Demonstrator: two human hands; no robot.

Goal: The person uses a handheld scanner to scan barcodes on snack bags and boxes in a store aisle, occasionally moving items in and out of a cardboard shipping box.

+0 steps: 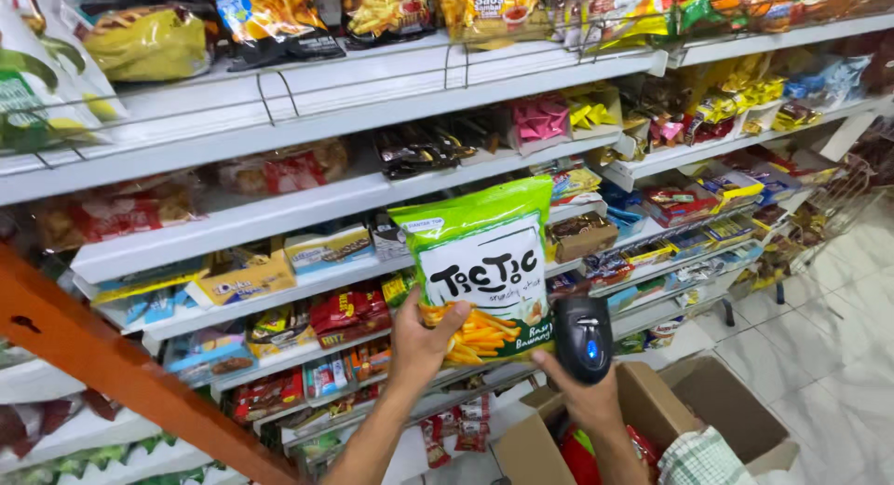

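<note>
My left hand [421,341] grips the lower left corner of a green snack bag [484,262] with a white panel and pictured orange sticks, held upright in front of the shelves. My right hand [582,392] holds a black handheld scanner [583,338] with a blue light, its head close to the bag's lower right corner. A checked sleeve [703,459] covers my right forearm.
White shop shelves [307,206] stacked with snack bags and boxes fill the view. An orange steel post [112,373] slants across the lower left. An open cardboard box [722,406] with red and green packs stands on the white tiled floor [838,355] at the lower right.
</note>
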